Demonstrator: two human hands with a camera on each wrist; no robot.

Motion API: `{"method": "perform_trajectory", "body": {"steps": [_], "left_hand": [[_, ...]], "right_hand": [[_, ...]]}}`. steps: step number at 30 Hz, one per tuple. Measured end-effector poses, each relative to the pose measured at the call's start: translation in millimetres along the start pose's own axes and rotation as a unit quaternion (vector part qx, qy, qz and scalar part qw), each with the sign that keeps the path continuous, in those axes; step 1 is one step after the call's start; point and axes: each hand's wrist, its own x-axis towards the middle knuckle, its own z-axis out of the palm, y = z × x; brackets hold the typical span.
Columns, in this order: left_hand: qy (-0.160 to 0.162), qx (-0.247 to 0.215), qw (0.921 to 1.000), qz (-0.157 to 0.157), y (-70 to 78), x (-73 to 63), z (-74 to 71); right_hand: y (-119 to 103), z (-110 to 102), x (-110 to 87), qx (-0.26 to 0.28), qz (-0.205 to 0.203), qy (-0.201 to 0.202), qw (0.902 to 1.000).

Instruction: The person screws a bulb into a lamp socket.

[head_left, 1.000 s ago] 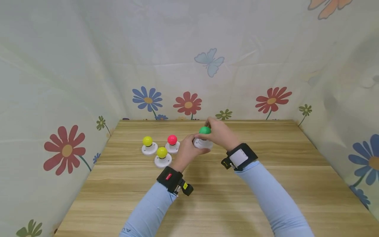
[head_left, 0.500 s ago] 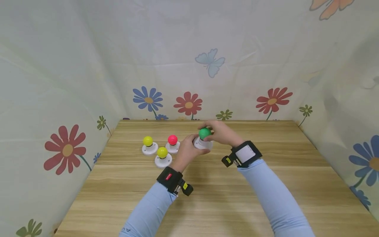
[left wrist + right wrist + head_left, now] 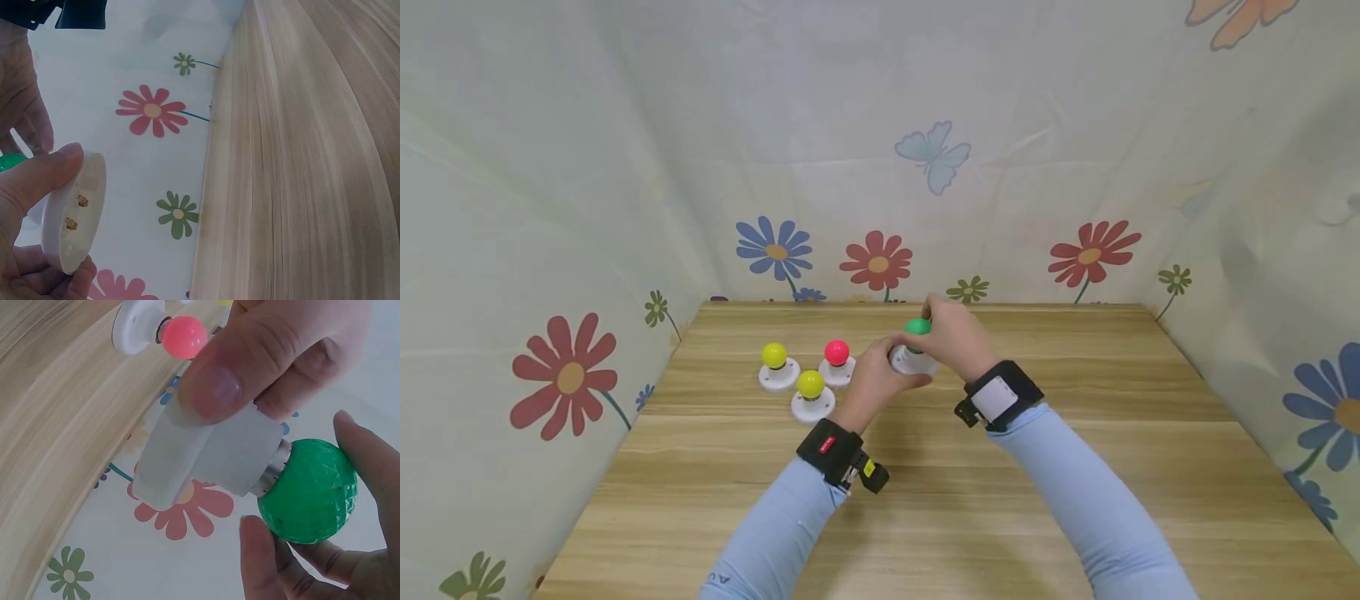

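My left hand [image 3: 877, 382] grips the rim of a round white lamp holder [image 3: 913, 362] above the table. Its underside shows two brass screws [image 3: 82, 200] in the left wrist view, with the thumb across the edge. A faceted green bulb [image 3: 309, 490] sits in that holder, a strip of its metal collar [image 3: 275, 467] showing between them. Around the bulb, the fingers and thumb of my right hand [image 3: 958, 340] pinch it. From the head, the hand partly covers the bulb.
To the left, two yellow bulbs [image 3: 810, 384] [image 3: 774, 356] and a red bulb [image 3: 837, 352] stand upright in white holders on the wooden table [image 3: 1075, 467]. A flower-printed curtain [image 3: 1000, 208] hangs behind the table's back edge.
My right hand turned on the green bulb, baring more of it half a second ago, then turned back over it. The left hand and the lamp holder stay nearly still.
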Motion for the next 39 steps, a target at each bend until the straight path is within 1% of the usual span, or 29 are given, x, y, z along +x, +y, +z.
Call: {"method": "perform_trajectory", "body": {"steps": [2, 4, 7, 11, 14, 18, 20, 22, 25, 27, 29, 31, 33, 36, 39], "left_hand": [[-0.001, 0.000, 1.0000, 0.001, -0.2, 0.2, 0.0], [0.000, 0.003, 1.0000, 0.000, -0.7, 0.5, 0.0], [0.000, 0.006, 1.0000, -0.001, -1.5, 0.5, 0.1], [-0.002, 0.012, 0.9999, -0.006, -2.0, 0.1, 0.6], [-0.005, 0.012, 0.9999, -0.011, -1.8, -0.3, 1.0], [-0.011, 0.009, 0.9997, -0.018, -2.1, -0.8, 1.4], [-0.011, 0.008, 0.9998, -0.018, -2.9, -0.8, 1.7], [-0.009, 0.006, 0.9998, -0.017, -3.6, -0.5, 1.9], [-0.006, -0.002, 0.9999, -0.016, -4.2, -0.1, 2.1], [-0.005, -0.005, 0.9998, -0.017, -4.3, 0.1, 2.3], [-0.005, -0.009, 0.9998, -0.016, -4.2, 0.1, 2.4], [-0.007, -0.012, 0.9998, -0.015, -4.2, 0.1, 2.6], [-0.009, -0.014, 0.9998, -0.014, -4.1, 0.1, 2.7], [-0.009, -0.011, 0.9999, -0.010, -4.1, 0.3, 2.8], [-0.008, -0.001, 0.9999, -0.008, -4.1, 0.4, 2.8]], "right_hand": [[-0.6, 0.5, 0.2, -0.007, -0.001, 0.005, 1.0000], [-0.1, 0.0, 1.1, -0.002, -0.005, -0.003, 1.0000], [1.6, -3.5, 2.3, 0.029, -0.021, -0.036, 0.9987], [5.0, -10.7, 3.4, 0.074, -0.060, -0.093, 0.9911], [6.8, -14.3, 3.6, 0.078, -0.080, -0.120, 0.9865], [6.8, -15.1, 3.4, 0.075, -0.082, -0.137, 0.9843], [5.7, -14.9, 2.8, 0.077, -0.072, -0.136, 0.9851], [4.2, -14.0, 2.2, 0.065, -0.052, -0.120, 0.9893], [1.6, -10.7, 1.3, 0.019, -0.011, -0.081, 0.9965], [0.3, -7.5, 0.6, -0.020, 0.010, -0.058, 0.9981], [-0.9, -4.8, -0.2, -0.048, 0.019, -0.044, 0.9977], [-1.4, -2.7, -0.5, -0.060, 0.019, -0.039, 0.9973], [-1.2, -2.0, 0.0, -0.056, 0.013, -0.043, 0.9974], [0.7, -3.8, 1.8, -0.022, -0.004, -0.065, 0.9977], [3.1, -9.3, 3.4, 0.017, -0.036, -0.099, 0.9943]]}}
